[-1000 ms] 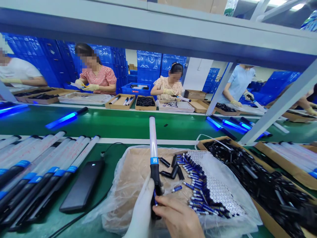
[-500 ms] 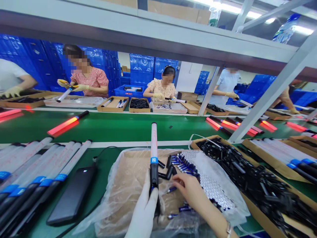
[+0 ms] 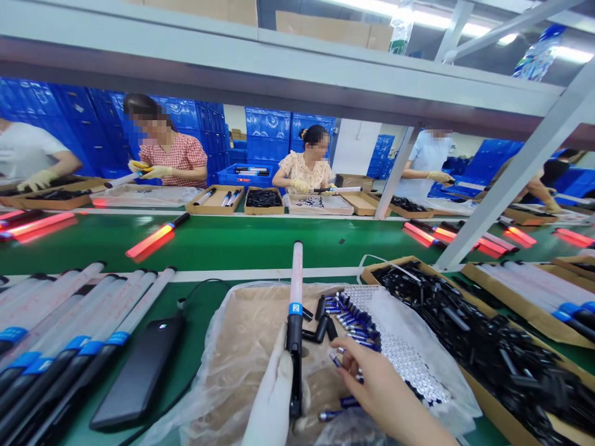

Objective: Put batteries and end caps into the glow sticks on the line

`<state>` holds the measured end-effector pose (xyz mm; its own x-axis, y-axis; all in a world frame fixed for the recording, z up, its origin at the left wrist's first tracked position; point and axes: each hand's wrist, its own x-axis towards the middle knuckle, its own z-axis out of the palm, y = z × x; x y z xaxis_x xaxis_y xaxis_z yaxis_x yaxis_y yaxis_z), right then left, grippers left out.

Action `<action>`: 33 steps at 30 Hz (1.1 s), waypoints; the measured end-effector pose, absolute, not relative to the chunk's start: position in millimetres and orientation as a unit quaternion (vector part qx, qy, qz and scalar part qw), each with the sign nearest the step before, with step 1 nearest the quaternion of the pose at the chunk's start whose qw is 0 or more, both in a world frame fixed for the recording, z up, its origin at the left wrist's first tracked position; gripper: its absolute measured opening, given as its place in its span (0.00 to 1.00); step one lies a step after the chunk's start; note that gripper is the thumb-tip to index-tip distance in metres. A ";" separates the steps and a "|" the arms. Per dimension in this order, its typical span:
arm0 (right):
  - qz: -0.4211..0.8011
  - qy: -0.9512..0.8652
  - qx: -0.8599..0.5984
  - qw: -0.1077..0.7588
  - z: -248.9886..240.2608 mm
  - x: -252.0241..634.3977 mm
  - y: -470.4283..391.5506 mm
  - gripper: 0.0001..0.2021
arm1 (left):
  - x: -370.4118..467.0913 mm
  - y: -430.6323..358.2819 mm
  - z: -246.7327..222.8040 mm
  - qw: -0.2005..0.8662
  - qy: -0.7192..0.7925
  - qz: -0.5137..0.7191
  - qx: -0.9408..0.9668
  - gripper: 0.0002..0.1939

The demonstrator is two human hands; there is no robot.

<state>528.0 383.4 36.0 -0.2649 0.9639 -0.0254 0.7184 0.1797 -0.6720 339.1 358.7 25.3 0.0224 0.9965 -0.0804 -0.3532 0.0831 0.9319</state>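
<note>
My left hand, in a white glove, is closed around the black handle of a light baton. The baton stands nearly upright, with a clear tube, a blue band marked 2 and an open slot in the handle. My bare right hand is over the tray with thumb and forefinger around a small blue-and-silver battery. Other batteries lie beyond its fingers, and a few are partly hidden under the palm. Short black tubular parts lie between the baton and the batteries.
A plastic-lined tray holds small silver pieces at right. Farther right is a box of black parts. At left lie several batons and a black power bank. Lit batons rest on the green belt; co-workers sit beyond.
My right hand has moved down and right, its fingers now around the battery. My left thumb has shifted off the handle's slot. The view has shifted slightly; the lit baton on the belt is farther right.
</note>
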 end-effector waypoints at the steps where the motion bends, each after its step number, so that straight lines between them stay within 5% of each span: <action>1: 0.333 -0.713 -0.566 0.247 40.6 523.4 379.8 0.15 | 339.1 358.1 26.6 0.600 0.422 0.559 0.387 0.19; 9: 0.458 -0.607 -0.542 0.359 45.1 459.8 373.8 0.06 | 337.2 362.5 28.9 0.561 0.433 0.576 0.408 0.22; 16: 0.487 -0.603 -0.521 0.358 42.3 476.6 371.9 0.13 | 337.7 362.9 18.1 0.604 0.423 0.552 0.390 0.22; 19: 0.403 -0.619 -0.579 0.345 44.3 509.8 383.1 0.17 | 338.2 364.1 18.5 0.637 0.410 0.533 0.377 0.22; 25: 0.205 -0.720 -0.646 0.151 30.4 547.4 415.1 0.12 | 339.2 363.5 24.1 0.689 0.378 0.503 0.361 0.22; 30: 0.186 -0.728 -0.650 0.114 16.7 540.6 420.1 0.21 | 337.1 358.7 25.2 0.710 0.368 0.487 0.351 0.25; 33: 0.188 -0.738 -0.625 0.168 22.8 542.5 413.9 0.22 | 336.9 359.1 25.1 0.699 0.376 0.505 0.340 0.21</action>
<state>542.5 413.9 22.8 -0.1613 0.9868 0.0130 0.8599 0.1470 -0.4888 336.9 359.1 25.1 0.2068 0.9613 -0.1819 -0.4502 0.2586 0.8547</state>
